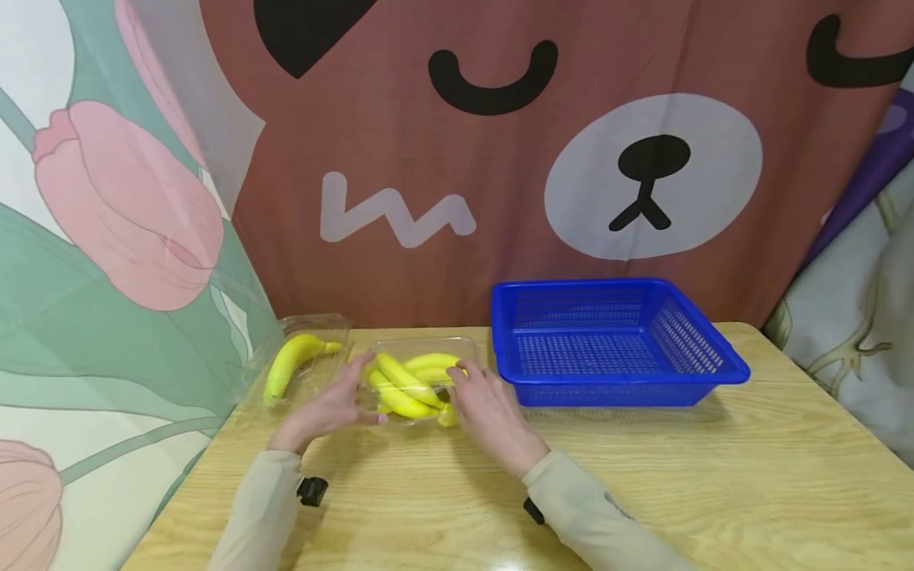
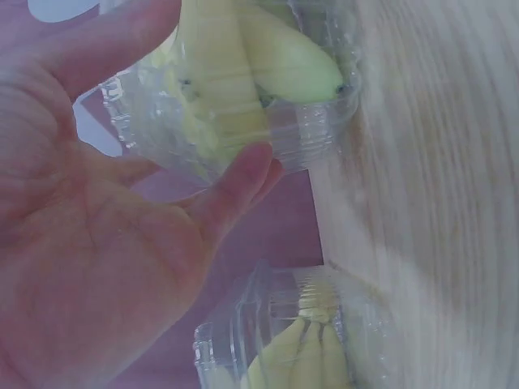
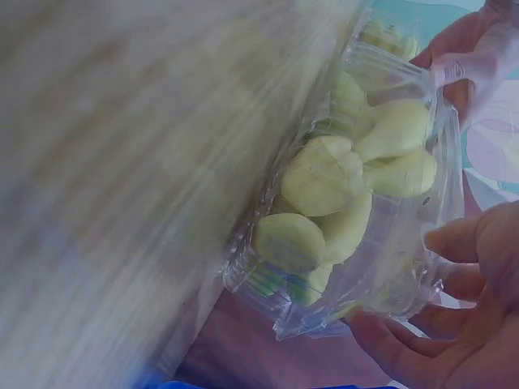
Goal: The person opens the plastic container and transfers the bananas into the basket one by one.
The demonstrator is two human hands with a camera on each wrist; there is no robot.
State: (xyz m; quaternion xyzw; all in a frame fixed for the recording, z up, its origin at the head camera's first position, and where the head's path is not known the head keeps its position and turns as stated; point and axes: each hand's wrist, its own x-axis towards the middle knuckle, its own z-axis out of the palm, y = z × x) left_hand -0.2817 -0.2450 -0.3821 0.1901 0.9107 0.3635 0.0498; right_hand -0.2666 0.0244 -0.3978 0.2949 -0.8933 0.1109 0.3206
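A clear plastic box (image 1: 428,344) with several yellow bananas (image 1: 407,388) in it stands on the wooden table between both hands. My left hand (image 1: 334,403) holds the box's left side, thumb near the front and fingers toward the back. On the opposite side, my right hand (image 1: 494,406) grips the edge by the right corner. The right wrist view shows the right thumb and fingers (image 3: 381,344) spread along the rim. Through the plastic the bananas (image 3: 324,174) lie crosswise over each other.
Left of the hands stands another clear box (image 1: 327,322) with a yellow banana bunch (image 1: 289,365). A blue plastic basket (image 1: 621,390) with slotted walls sits to the right, near the back edge. Behind the wooden table (image 1: 428,492) hangs a brown bear-print curtain (image 1: 500,182).
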